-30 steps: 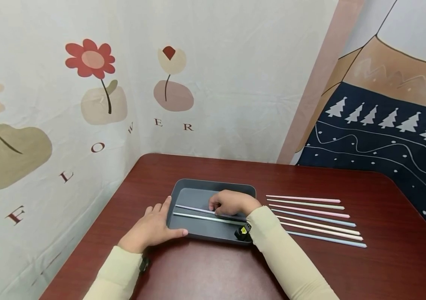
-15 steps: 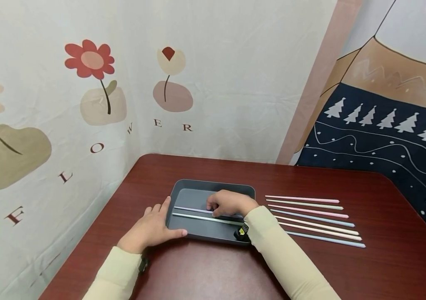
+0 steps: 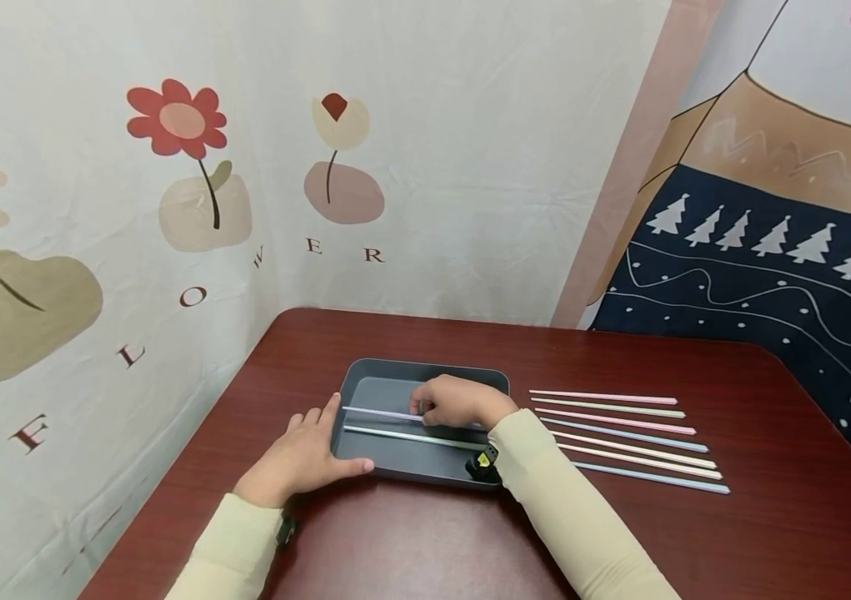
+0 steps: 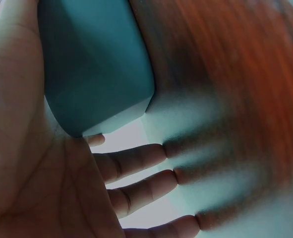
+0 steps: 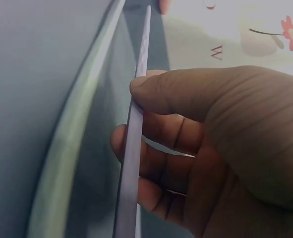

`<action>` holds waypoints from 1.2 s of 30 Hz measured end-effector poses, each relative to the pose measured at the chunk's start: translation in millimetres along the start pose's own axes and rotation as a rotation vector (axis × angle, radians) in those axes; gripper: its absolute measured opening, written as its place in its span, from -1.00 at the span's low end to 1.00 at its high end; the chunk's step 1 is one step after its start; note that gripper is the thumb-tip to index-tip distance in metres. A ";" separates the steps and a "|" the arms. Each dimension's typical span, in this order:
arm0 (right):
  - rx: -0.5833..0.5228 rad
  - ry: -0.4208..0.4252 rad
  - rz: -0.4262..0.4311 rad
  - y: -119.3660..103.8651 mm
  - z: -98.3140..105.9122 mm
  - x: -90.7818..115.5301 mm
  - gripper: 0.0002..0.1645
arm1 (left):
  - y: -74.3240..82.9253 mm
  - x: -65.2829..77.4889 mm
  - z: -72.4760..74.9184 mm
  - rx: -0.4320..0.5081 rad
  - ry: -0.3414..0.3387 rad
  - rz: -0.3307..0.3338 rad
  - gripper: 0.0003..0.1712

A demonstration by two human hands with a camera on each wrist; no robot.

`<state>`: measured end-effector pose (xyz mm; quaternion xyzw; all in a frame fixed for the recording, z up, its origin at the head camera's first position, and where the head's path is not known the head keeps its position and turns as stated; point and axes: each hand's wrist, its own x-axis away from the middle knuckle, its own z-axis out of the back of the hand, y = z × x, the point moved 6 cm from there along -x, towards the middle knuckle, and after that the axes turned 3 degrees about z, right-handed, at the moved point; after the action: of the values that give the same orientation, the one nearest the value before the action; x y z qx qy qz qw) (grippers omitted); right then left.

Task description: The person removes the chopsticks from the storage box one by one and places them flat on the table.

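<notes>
A pale purple chopstick (image 3: 380, 413) is pinched between the thumb and fingers of my right hand (image 3: 464, 402), over the dark grey tray (image 3: 395, 460). Its left end reaches the tray's left wall; the right wrist view shows the pinched chopstick (image 5: 130, 173) close up. A pale green chopstick (image 3: 410, 437) lies in the tray, nearer the front and roughly parallel. My left hand (image 3: 305, 457) rests against the tray's front left corner, fingers along the left side and thumb at the front rim. In the left wrist view its fingers (image 4: 136, 158) are extended beside the tray wall (image 4: 96, 64).
Right of the tray, several pastel chopsticks lie side by side on the red-brown table (image 3: 395, 533), including a pink chopstick (image 3: 605, 397) at the back and a blue chopstick (image 3: 658, 478) at the front. A flower-printed cloth (image 3: 463, 167) hangs behind the table.
My right hand has shifted slightly left, and the purple chopstick's left end has moved left and up in the view, away from the green one. The left hand stays at the tray.
</notes>
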<state>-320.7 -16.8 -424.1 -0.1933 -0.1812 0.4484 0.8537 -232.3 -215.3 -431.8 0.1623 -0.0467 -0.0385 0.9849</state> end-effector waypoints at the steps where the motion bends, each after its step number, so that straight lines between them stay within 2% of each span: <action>1: -0.005 0.006 0.003 -0.8 1.6 0.6 -0.79 | 0.2 -0.1 0.2 -0.001 0.000 0.001 0.52; 13: -0.030 0.060 0.031 -9.9 22.2 15.0 -0.78 | 0.2 -2.1 -1.0 -0.006 -0.008 0.007 0.54; 21: 0.008 0.084 0.052 -13.6 33.7 33.3 -0.78 | -1.1 -3.5 -2.6 -0.010 -0.014 0.015 0.54; 25: 0.001 0.094 0.038 -9.4 36.6 46.4 -0.78 | -0.7 -3.2 -2.8 -0.016 -0.011 0.009 0.53; 36: -0.128 0.128 0.016 11.2 48.8 85.8 -0.81 | -1.3 -3.0 -3.4 -0.021 -0.026 0.014 0.54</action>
<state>-306.4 68.9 -376.0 -0.2771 -0.1527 0.4294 0.8459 -235.0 -215.1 -435.6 0.1509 -0.0604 -0.0341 0.9861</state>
